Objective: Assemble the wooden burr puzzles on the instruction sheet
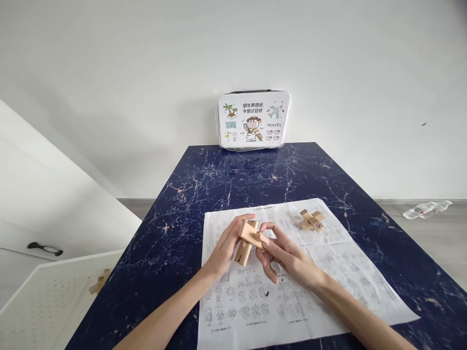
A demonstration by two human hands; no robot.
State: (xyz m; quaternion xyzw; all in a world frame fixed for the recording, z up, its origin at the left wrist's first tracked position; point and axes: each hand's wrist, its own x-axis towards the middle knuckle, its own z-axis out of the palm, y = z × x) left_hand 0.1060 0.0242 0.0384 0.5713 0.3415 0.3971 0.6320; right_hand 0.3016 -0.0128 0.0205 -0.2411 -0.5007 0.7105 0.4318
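Several interlocked wooden puzzle pieces (243,253) are held just above a printed sheet (255,335), one bar lying across another. My left hand (226,247) wraps round their left side, fingers behind and thumb hidden. From the right, my right hand (282,253) pinches the end of the crossing bar between thumb and index finger, its other fingers curled loosely below. A black mark shows on the lower bar. Farther right on the sheet sits another wooden puzzle (312,221), cross-shaped, with a black mark on one bar; neither hand touches it.
The sheet lies on a blue marbled table (233,180). A white cartoon-printed case (254,120) stands at its far end by the wall. Lower left is a white perforated surface (47,301) with a wooden piece (99,282). Clear plastic bottles (426,210) lie on the floor at right.
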